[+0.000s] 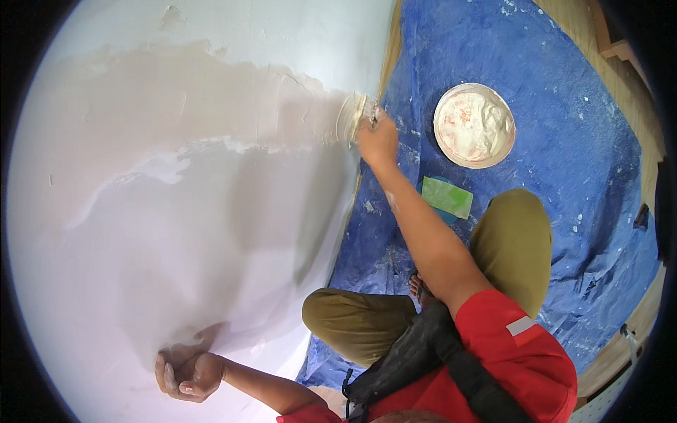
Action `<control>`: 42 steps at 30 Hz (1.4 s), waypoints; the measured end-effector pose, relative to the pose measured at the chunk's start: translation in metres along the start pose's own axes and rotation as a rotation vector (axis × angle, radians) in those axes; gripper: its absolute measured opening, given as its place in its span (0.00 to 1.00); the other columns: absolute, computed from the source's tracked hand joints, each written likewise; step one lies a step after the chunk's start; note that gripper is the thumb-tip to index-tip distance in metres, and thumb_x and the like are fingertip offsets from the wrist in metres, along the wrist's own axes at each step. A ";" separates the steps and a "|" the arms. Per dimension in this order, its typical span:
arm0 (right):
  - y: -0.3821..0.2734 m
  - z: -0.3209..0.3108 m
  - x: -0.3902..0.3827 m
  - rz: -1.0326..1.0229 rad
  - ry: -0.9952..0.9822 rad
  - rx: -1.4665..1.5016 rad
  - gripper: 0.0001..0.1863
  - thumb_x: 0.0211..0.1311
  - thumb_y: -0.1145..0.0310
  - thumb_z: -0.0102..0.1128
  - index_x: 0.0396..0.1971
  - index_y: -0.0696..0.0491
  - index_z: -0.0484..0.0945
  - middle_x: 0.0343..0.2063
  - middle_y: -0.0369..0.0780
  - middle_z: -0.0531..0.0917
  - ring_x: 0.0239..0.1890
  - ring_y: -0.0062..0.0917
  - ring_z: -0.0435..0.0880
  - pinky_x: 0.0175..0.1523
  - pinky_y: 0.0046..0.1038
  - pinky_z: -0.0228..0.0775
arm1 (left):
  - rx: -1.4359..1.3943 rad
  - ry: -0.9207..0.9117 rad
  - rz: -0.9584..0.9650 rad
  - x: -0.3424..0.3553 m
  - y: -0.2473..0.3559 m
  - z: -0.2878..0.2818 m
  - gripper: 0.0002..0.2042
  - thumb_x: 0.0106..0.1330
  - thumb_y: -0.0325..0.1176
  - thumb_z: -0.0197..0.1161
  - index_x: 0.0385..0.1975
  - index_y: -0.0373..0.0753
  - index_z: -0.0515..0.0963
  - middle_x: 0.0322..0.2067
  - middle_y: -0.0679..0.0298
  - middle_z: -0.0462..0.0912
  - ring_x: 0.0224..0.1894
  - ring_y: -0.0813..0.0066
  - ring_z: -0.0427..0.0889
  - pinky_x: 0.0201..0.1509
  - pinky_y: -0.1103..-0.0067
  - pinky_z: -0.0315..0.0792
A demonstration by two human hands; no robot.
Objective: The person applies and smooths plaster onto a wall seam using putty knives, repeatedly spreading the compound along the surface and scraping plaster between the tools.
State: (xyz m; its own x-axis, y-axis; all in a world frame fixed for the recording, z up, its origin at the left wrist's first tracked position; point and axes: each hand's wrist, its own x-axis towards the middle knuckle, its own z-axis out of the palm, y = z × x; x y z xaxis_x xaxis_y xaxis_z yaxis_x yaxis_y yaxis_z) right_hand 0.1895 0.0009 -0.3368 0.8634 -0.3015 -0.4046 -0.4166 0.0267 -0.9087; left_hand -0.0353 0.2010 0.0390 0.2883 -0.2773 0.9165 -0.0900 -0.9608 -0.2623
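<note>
Right hand (379, 143): at upper centre of the frame, closed in a grip around a flat tool (364, 113). The tool is smeared with cream paste and sits at the right-hand edge of the pale wall (204, 233); its handle is mostly hidden by the fingers.

Left hand (187, 377): at lower left of the frame, in front of the wall, released, fingers loosely curled, nothing visible in it. Contact with the wall cannot be determined.

Wall surface: a beige-pink band (226, 95) crosses the upper left, with ragged white margins above and below (several raised streaks noted). Shadows fall across the middle of the wall.

Floor: covered by a blue sheet (564, 162), spotted with white marks. A round bowl (474, 165), right of centre in the upper half, contains cream paste with reddish patches. Below it in the frame, a green rectangular piece (451, 198) lies over a blue-green object (446, 217), mostly covered, near an olive-trousered knee (513, 240).
</note>
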 end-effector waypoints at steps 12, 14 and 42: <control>-0.035 -0.026 -0.052 -0.267 -0.014 0.364 0.21 0.69 0.79 0.51 0.61 0.56 0.75 0.55 0.50 0.82 0.58 0.39 0.82 0.62 0.34 0.72 | 0.047 -0.013 0.011 0.003 0.005 0.002 0.23 0.72 0.41 0.42 0.28 0.24 0.76 0.31 0.43 0.83 0.31 0.55 0.84 0.34 0.70 0.83; -0.036 -0.008 -0.055 -0.392 0.073 0.215 0.23 0.67 0.80 0.50 0.62 0.54 0.75 0.55 0.50 0.81 0.58 0.44 0.81 0.62 0.37 0.73 | 0.024 -0.008 -0.003 0.001 0.006 0.005 0.23 0.72 0.41 0.42 0.28 0.24 0.76 0.31 0.43 0.83 0.31 0.55 0.84 0.34 0.70 0.83; -0.091 -0.058 -0.110 -0.360 -0.214 0.252 0.25 0.66 0.74 0.54 0.63 0.54 0.72 0.47 0.55 0.84 0.50 0.47 0.85 0.56 0.37 0.76 | -0.022 -0.039 0.008 0.002 0.008 0.004 0.23 0.72 0.40 0.43 0.27 0.24 0.75 0.32 0.42 0.82 0.31 0.56 0.83 0.35 0.69 0.84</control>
State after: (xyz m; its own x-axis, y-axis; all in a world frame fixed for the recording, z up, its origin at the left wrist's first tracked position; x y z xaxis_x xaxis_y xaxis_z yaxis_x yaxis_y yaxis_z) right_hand 0.1163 -0.0235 -0.2037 0.9901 -0.1321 -0.0481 -0.0216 0.1950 -0.9806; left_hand -0.0314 0.1930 0.0375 0.3245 -0.2851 0.9019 -0.1133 -0.9583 -0.2622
